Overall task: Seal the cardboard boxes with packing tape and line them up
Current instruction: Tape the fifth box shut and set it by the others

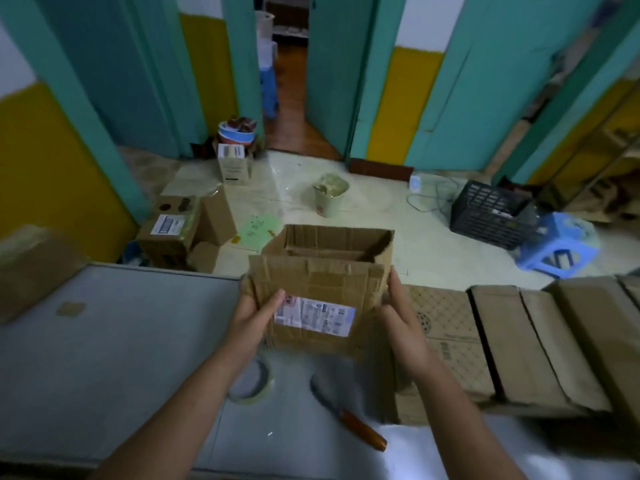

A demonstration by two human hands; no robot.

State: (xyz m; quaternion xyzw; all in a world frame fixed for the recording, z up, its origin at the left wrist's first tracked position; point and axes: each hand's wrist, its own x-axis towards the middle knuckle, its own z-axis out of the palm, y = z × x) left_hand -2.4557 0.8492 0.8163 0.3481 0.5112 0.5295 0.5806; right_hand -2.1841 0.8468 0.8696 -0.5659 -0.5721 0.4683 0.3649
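I hold an open cardboard box point(322, 282) with a white shipping label above the grey table point(104, 341). My left hand point(256, 313) grips its left side, thumb on the near face beside the label. My right hand point(398, 313) grips its right edge. The box's top flaps stand open and its inside looks empty. A roll of clear packing tape point(251, 379) lies on the table under my left forearm. A knife with an orange-brown handle point(349, 415) lies beside it. To the right, several cardboard boxes point(512, 344) sit side by side in a row.
Another cardboard box point(31, 268) sits at the table's far left. On the floor beyond the table are loose boxes point(180, 230), a small bin point(329, 195), a black crate point(488, 213) and a blue stool point(557, 244).
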